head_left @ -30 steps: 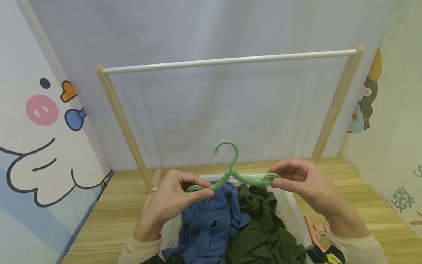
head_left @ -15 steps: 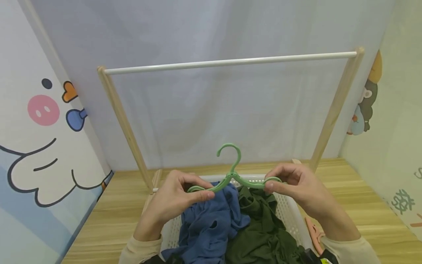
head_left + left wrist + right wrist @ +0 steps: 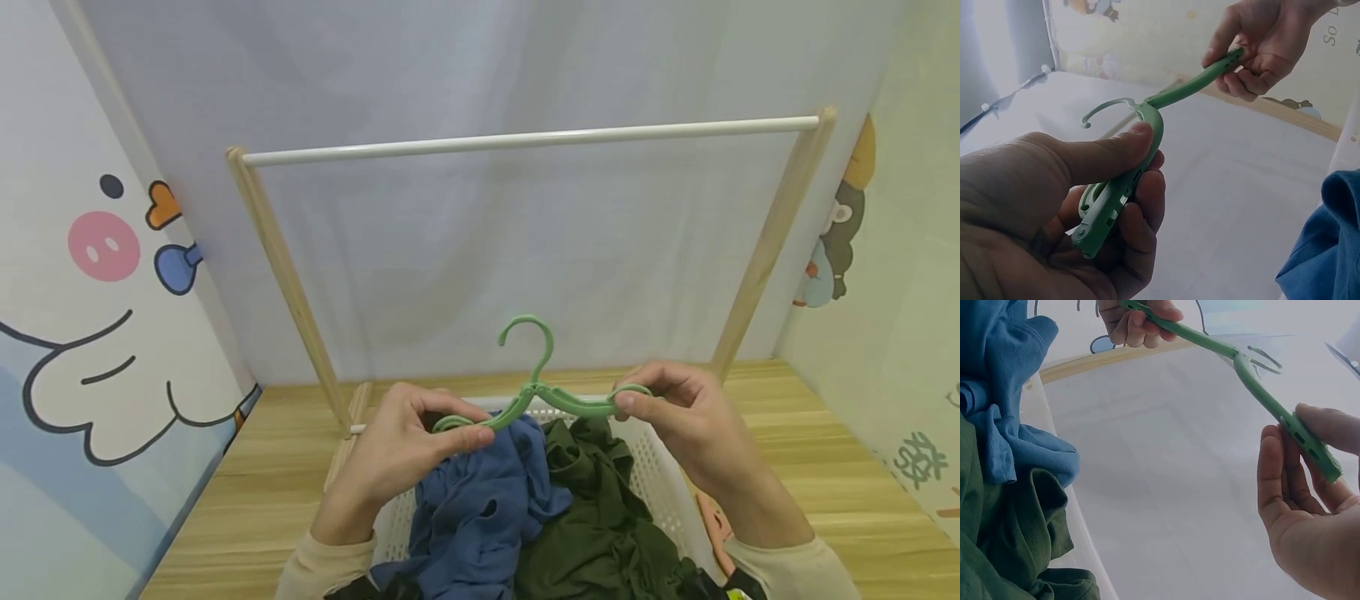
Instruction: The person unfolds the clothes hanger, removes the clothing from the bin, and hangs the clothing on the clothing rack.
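A green plastic clothes hanger (image 3: 517, 407) is held up over the basket, its hook pointing upward and its two arms spread from the middle joint. My left hand (image 3: 408, 437) pinches the left arm of it between thumb and fingers. At the other end, the right hand (image 3: 686, 417) grips the right arm the same way. In the left wrist view the hanger (image 3: 1147, 119) shows slots along its underside. Beneath both hands lie a crumpled blue garment (image 3: 480, 500) and a dark green garment (image 3: 600, 525), side by side in a white perforated basket (image 3: 663, 467).
Behind the basket stands a rack with a white rail (image 3: 525, 142) on wooden posts (image 3: 288, 283). Pinkish-orange hangers (image 3: 716, 529) lie on the wooden table (image 3: 832, 475), right of the basket, partly hidden by my right arm. Printed walls flank both sides.
The right hand has shifted its hold on the right arm, moving inward and then slightly back out. The hanger has moved a little to the right. The left hand keeps its pinch.
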### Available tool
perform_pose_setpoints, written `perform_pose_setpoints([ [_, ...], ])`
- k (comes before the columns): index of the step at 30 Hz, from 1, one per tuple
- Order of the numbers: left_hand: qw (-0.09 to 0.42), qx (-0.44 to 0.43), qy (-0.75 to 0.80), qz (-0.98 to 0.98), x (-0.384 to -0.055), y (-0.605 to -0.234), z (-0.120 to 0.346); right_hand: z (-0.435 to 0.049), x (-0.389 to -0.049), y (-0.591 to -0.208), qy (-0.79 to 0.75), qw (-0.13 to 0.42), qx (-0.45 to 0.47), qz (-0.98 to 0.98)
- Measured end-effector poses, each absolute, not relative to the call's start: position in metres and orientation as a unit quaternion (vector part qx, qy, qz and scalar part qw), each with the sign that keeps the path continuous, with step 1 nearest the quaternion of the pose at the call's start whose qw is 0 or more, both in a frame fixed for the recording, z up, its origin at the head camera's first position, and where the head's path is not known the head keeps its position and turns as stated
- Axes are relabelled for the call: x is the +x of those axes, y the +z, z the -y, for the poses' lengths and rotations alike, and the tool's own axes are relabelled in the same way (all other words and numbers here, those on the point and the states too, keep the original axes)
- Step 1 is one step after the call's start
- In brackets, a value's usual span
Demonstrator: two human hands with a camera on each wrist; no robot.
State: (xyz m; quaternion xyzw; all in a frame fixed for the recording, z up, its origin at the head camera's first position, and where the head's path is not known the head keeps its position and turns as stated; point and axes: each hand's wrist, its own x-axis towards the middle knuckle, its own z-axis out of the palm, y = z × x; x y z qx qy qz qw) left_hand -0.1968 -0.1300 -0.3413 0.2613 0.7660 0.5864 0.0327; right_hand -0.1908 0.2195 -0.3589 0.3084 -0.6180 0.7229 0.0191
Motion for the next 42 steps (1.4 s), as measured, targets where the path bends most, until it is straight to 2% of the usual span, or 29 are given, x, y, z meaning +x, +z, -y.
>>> perform_pose_setpoints([
  [10, 0.008, 0.251, 0.592, -0.766, -0.198, -0.345, 0.128, -0.221, -0.194, -0.362, 0.761, 0.045, 0.318, 0.564],
  [21, -0.05, 0.26, 0.589, -0.764, -0.202, -0.345, 0.143, -0.233, -0.193, -0.358, 0.777, 0.053, 0.302, 0.55],
  [42, -0.076, 0.263, 0.618, -0.737, -0.202, -0.34, 0.159, -0.237, -0.196, -0.365, 0.797, 0.047, 0.299, 0.523],
])
